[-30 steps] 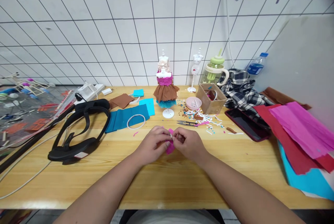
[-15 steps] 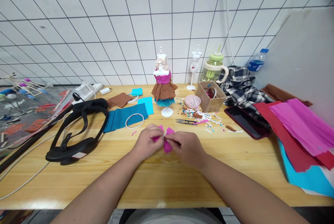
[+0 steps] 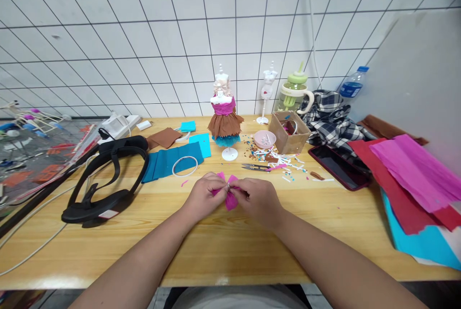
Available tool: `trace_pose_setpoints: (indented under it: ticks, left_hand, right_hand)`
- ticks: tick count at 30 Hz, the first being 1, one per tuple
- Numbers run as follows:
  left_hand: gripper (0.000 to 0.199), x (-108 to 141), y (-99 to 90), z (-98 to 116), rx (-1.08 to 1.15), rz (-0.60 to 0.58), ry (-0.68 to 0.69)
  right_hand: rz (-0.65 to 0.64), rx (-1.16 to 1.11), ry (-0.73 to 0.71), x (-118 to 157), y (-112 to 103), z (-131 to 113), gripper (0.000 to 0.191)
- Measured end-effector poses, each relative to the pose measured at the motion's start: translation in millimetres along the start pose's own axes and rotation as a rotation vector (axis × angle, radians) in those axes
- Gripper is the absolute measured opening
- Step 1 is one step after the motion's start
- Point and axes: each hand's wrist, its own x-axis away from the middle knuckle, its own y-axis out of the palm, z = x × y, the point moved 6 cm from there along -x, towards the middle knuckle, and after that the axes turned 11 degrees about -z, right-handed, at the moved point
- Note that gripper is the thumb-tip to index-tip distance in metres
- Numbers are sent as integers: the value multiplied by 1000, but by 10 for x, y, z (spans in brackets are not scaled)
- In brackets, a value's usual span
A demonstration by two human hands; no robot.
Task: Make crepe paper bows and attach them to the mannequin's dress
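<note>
A small gathered piece of pink paper (image 3: 231, 202) is between my two hands, above the wooden table near its middle. My left hand (image 3: 207, 195) pinches its left side. Closed fingers of my right hand (image 3: 258, 200) grip it from the right, close to the bunched centre, where a small pale bit shows. Beyond my hands stands a mini dress form (image 3: 226, 124) in a pink top and brown skirt over blue. Thread snips (image 3: 256, 167) lie just past my right hand, and a white ring (image 3: 185, 166) rests on blue paper (image 3: 165, 161).
A black headset strap (image 3: 108, 203) lies left. Paper scraps surround a pink bowl (image 3: 265, 139) beside a cardboard box (image 3: 289, 133). At the right are a phone (image 3: 338, 167), checked cloth (image 3: 327, 112) and stacked pink and red paper (image 3: 414, 174). A green-lidded jug (image 3: 295, 92) stands behind.
Both hands keep their hold on the pink paper, with the fingertips slightly closer together. The whole view has shifted a little.
</note>
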Motion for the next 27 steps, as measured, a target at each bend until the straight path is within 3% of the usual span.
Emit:
trace_pose_setpoints:
  ticks: [12, 27]
  left_hand:
    - [22, 1, 23, 42, -28, -45, 25]
    - [20, 18, 35, 25, 13, -130, 36]
  right_hand:
    - [10, -136, 77, -22, 11, 38, 14]
    - [12, -84, 68, -26, -14, 48, 18]
